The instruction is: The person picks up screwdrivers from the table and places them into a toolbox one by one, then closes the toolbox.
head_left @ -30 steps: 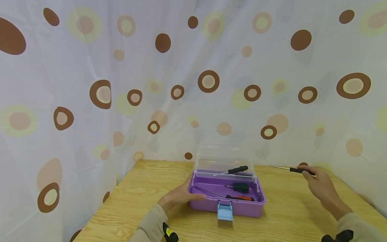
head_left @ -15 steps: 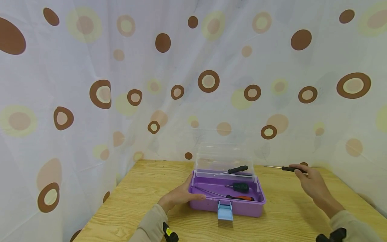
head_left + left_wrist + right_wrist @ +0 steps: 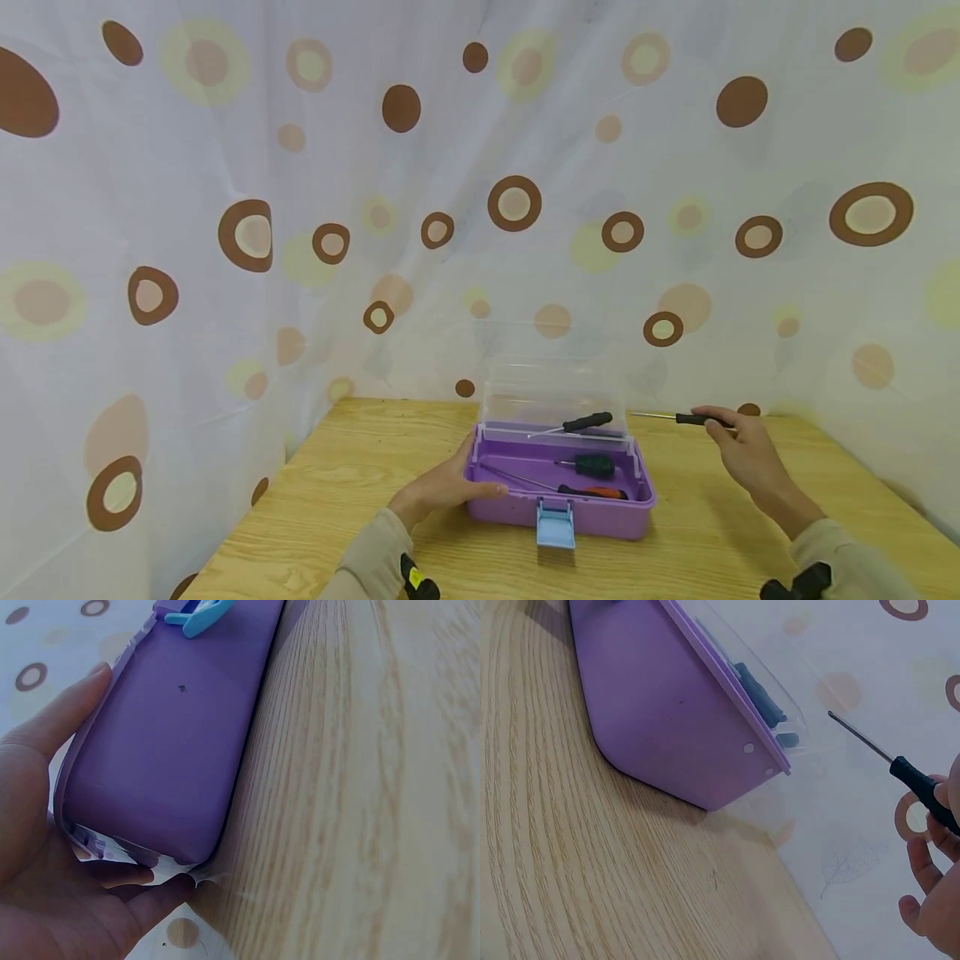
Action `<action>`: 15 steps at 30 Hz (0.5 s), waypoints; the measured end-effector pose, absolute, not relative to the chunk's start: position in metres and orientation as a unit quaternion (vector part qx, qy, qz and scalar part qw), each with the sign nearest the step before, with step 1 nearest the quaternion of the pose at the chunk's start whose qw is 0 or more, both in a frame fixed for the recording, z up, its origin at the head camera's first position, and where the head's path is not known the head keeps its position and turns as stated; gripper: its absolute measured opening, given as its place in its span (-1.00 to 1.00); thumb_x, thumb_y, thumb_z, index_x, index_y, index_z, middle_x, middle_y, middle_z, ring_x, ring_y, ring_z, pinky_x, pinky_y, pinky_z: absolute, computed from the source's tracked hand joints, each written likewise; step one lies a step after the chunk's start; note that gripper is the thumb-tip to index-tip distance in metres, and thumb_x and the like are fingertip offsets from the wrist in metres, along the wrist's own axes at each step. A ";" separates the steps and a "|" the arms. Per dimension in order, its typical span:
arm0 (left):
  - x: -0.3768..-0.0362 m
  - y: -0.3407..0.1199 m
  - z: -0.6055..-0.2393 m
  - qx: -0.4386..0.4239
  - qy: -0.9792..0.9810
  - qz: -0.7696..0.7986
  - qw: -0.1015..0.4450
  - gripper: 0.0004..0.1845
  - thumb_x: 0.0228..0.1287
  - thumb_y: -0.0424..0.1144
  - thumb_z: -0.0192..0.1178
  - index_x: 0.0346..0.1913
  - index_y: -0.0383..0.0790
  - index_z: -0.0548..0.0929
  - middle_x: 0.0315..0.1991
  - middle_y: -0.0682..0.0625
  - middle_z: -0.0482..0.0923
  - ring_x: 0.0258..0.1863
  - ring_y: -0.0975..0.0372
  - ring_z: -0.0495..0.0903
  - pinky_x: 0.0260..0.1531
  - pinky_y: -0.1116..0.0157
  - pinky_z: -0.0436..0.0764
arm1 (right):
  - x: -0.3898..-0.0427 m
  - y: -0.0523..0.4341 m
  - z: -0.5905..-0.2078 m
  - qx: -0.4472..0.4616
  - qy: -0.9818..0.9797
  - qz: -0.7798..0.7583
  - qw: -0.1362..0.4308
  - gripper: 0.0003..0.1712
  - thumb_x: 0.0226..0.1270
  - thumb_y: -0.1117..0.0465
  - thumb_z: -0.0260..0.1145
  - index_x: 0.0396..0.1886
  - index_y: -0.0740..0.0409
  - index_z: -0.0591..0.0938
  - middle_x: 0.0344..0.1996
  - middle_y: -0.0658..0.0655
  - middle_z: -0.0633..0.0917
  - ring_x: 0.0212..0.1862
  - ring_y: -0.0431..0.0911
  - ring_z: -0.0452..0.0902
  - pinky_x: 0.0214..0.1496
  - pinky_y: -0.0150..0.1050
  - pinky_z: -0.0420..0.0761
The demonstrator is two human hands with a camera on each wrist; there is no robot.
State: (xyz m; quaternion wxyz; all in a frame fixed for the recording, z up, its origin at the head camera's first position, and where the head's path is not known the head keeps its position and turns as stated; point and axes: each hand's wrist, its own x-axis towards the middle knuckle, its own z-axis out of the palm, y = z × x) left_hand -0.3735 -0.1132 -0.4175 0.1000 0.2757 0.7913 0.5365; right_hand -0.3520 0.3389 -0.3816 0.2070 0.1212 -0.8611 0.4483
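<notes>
While the left hand [image 3: 442, 487] is bracing the purple box [image 3: 558, 492], the right hand [image 3: 738, 450] is pinching the screwdriver [image 3: 678, 417] by its black handle; light, stiff, probably easiest held there.

Open toolbox [image 3: 558, 508] is set on the table [image 3: 360, 492], near its middle, lid raised at the back — three screwdrivers [image 3: 592, 465] lie inside. Left hand [image 3: 442, 487] rests against its left wall; right hand [image 3: 742, 454] is held right of it, a screwdriver [image 3: 678, 418] pinched above the table.
</notes>
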 end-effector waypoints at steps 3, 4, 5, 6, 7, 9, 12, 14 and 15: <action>-0.373 -0.113 -0.419 0.272 0.793 0.537 0.100 0.26 0.28 -0.08 0.44 0.68 -0.15 -0.35 0.66 -0.21 -0.15 0.59 -0.11 -0.05 0.49 -0.19 -0.08 | -0.354 0.331 -0.383 0.125 -0.867 0.437 0.205 -0.55 0.73 0.20 -0.03 0.38 0.38 0.50 0.17 0.54 0.52 -0.51 -0.29 0.31 -0.56 -0.26 0.37; -0.373 -0.113 -0.419 0.271 0.793 0.537 0.099 0.26 0.28 -0.09 0.44 0.68 -0.15 -0.35 0.66 -0.22 -0.15 0.59 -0.12 -0.05 0.49 -0.19 -0.08 | -0.355 0.328 -0.384 0.125 -0.869 0.434 0.204 -0.55 0.73 0.20 -0.03 0.37 0.38 0.50 0.17 0.53 0.53 -0.45 -0.24 0.35 -0.51 -0.25 0.38; -0.372 -0.113 -0.419 0.268 0.793 0.537 0.098 0.26 0.28 -0.10 0.44 0.68 -0.15 -0.35 0.66 -0.22 -0.15 0.59 -0.12 -0.05 0.49 -0.19 -0.08 | -0.356 0.325 -0.384 0.126 -0.871 0.428 0.205 -0.55 0.73 0.20 -0.03 0.37 0.38 0.51 0.19 0.52 0.53 -0.33 -0.19 0.44 -0.44 -0.24 0.39; -0.372 -0.113 -0.419 0.268 0.793 0.537 0.098 0.26 0.27 -0.10 0.44 0.68 -0.14 -0.35 0.66 -0.22 -0.14 0.58 -0.12 -0.04 0.49 -0.19 -0.07 | -0.357 0.321 -0.384 0.128 -0.873 0.425 0.204 -0.55 0.73 0.20 -0.03 0.37 0.38 0.51 0.21 0.52 0.53 -0.19 -0.11 0.50 -0.36 -0.22 0.39; -0.372 -0.113 -0.418 0.268 0.794 0.537 0.098 0.26 0.27 -0.09 0.44 0.68 -0.13 -0.34 0.65 -0.21 -0.13 0.58 -0.12 -0.03 0.49 -0.20 -0.07 | -0.358 0.317 -0.384 0.130 -0.874 0.423 0.203 -0.55 0.74 0.20 -0.03 0.37 0.38 0.51 0.23 0.51 0.53 -0.04 -0.02 0.52 -0.29 -0.19 0.39; -0.371 -0.113 -0.418 0.267 0.794 0.537 0.099 0.26 0.27 -0.08 0.44 0.68 -0.10 -0.35 0.65 -0.20 -0.12 0.58 -0.12 -0.02 0.49 -0.20 -0.06 | -0.359 0.310 -0.384 0.133 -0.871 0.430 0.196 -0.55 0.74 0.19 -0.04 0.37 0.38 0.51 0.25 0.51 0.52 0.04 0.22 0.52 -0.26 -0.13 0.43; -0.371 -0.113 -0.416 0.266 0.794 0.537 0.102 0.26 0.27 -0.06 0.44 0.69 -0.07 -0.34 0.65 -0.18 -0.11 0.57 -0.11 0.00 0.49 -0.20 -0.04 | -0.361 0.299 -0.385 0.139 -0.867 0.440 0.186 -0.54 0.75 0.18 -0.05 0.38 0.37 0.50 0.31 0.50 0.47 0.22 0.36 0.45 -0.06 0.07 0.53; -0.371 -0.113 -0.416 0.266 0.794 0.537 0.102 0.26 0.26 -0.06 0.45 0.69 -0.06 -0.34 0.65 -0.17 -0.10 0.57 -0.11 0.01 0.48 -0.21 -0.04 | -0.363 0.293 -0.385 0.144 -0.863 0.449 0.181 -0.54 0.75 0.17 -0.06 0.38 0.36 0.49 0.34 0.48 0.45 0.26 0.39 0.42 0.08 0.22 0.51; -0.371 -0.113 -0.416 0.266 0.794 0.537 0.102 0.27 0.26 -0.05 0.45 0.69 -0.06 -0.34 0.65 -0.17 -0.10 0.57 -0.11 0.01 0.48 -0.21 -0.04 | -0.364 0.290 -0.385 0.147 -0.862 0.450 0.179 -0.54 0.75 0.17 -0.06 0.38 0.37 0.49 0.36 0.48 0.45 0.28 0.39 0.41 0.15 0.28 0.47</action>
